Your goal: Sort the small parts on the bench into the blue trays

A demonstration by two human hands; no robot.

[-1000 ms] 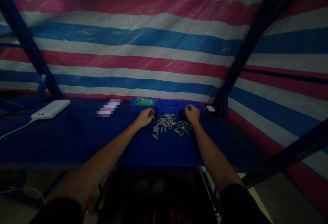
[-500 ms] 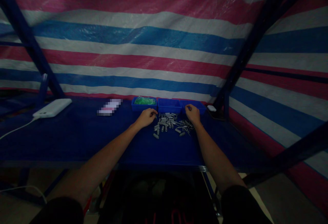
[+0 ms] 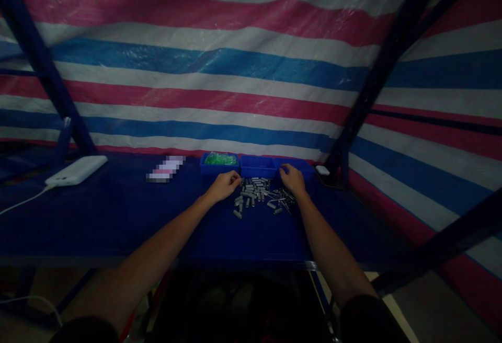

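Observation:
Small grey metal sleeves [image 3: 251, 192] lie in a loose pile on the blue table, and thin metal pins or screws [image 3: 283, 196] are heaped to their right. At the left edge of the sleeves is my left hand [image 3: 224, 186], closed, thumb and fingertips together; anything between them is too small to make out. My right hand [image 3: 293, 180] is above the far side of the pins, just in front of the right blue bin [image 3: 305, 167]. Its fingers are curled in, and what they may hold is hidden.
A left blue bin [image 3: 202, 168] holds green bagged pieces [image 3: 220, 159], beside a middle blue bin [image 3: 258, 173]. Further left are a blurred-out flat item [image 3: 166, 169] and a white power bank [image 3: 76, 170] with a cable. A small white case [image 3: 322, 170] sits at right.
The whole view has shifted slightly, so the table appears lower. My right hand's fingertips have moved a little left; my left hand stays almost where it was by the sleeves.

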